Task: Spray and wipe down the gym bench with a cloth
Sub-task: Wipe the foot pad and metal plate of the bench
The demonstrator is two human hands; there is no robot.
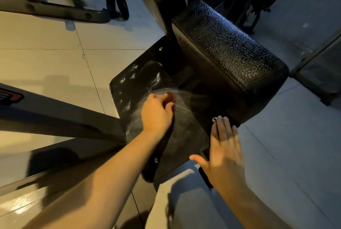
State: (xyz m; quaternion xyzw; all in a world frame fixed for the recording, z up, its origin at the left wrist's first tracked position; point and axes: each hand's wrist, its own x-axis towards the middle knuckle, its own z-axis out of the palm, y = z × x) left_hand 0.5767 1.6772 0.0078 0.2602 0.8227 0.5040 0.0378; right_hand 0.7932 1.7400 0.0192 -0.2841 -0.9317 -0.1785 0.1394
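Your left hand (pixel 156 113) is on the middle of the black base plate (pixel 132 88), fingers curled round a reddish cloth (pixel 170 97). The cloth is blurred. Wet streaks lie on the plate around it.

Your right hand (pixel 226 152) is flat with fingers straight, holding nothing, at the plate's near edge, fingertips beside a bolt (pixel 214 119).

The padded bench seat (pixel 230 49) overhangs the plate's far side.

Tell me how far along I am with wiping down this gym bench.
Done: the flat black panel shows wet smears, so it has been sprayed. In hand: your left hand grips a reddish cloth, blurred, on that panel; your right hand lies flat at its edge. Left: the padded cushion; whether it's been wiped can't be told.
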